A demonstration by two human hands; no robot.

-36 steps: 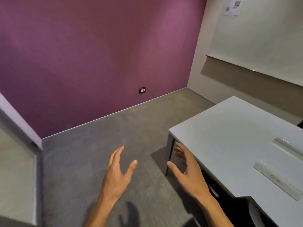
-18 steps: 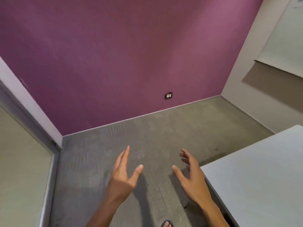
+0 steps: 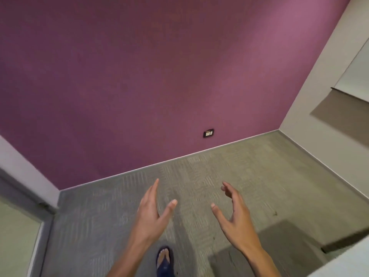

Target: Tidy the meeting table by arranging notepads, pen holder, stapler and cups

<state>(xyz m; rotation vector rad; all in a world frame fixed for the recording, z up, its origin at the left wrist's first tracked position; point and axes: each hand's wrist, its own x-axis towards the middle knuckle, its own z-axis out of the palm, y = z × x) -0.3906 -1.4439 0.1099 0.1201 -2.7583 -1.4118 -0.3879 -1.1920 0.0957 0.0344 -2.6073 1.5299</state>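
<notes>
Both my hands hover over the grey carpet and hold nothing. My left hand (image 3: 152,211) has straight fingers and the thumb spread to the right. My right hand (image 3: 235,214) has loosely bent fingers and faces the left one, about a hand's width away. Only a corner of the white meeting table (image 3: 347,262) shows at the bottom right. No notepad, pen holder, stapler or cup is in view.
A purple wall (image 3: 159,76) with a small dark socket (image 3: 208,133) stands ahead. A beige wall (image 3: 311,108) closes the right side, a door frame (image 3: 22,176) the left. Grey carpet (image 3: 259,176) lies between. My foot in a dark sandal (image 3: 164,258) is below my hands.
The view has swung left, away from the table, which slid almost out of frame at the bottom right. Both hands stayed raised and empty, a little farther apart.
</notes>
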